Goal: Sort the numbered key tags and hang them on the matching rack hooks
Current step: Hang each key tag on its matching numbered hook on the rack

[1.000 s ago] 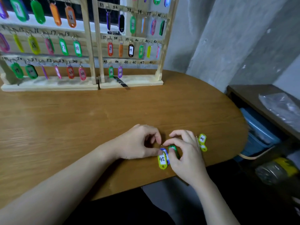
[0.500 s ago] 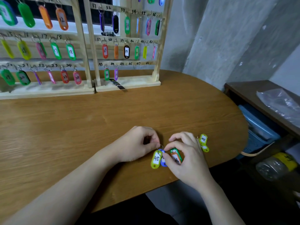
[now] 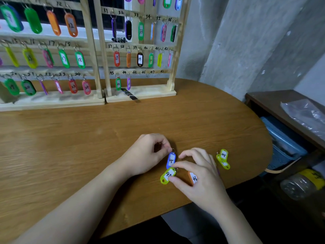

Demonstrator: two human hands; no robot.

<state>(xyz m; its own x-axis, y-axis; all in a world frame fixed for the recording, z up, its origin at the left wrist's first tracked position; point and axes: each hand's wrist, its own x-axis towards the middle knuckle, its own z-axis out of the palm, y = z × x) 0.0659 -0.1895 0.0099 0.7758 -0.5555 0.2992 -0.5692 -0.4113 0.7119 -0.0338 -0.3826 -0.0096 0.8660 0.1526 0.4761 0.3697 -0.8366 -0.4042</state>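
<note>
Blue tag (image 3: 171, 160) now uncovered, upright.

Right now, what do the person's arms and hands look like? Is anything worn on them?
Both forearms are bare as far as the frame shows: no sleeves in view. The left hand and right hand wear no gloves, and no rings, watch or bracelet are visible.

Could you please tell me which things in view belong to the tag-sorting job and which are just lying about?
Job:
blue tag, left hand pinching its ring
lime tag
orange tag under right hand
yellow tags
rack

Lying about:
plastic bag
blue basket
bottle
</note>
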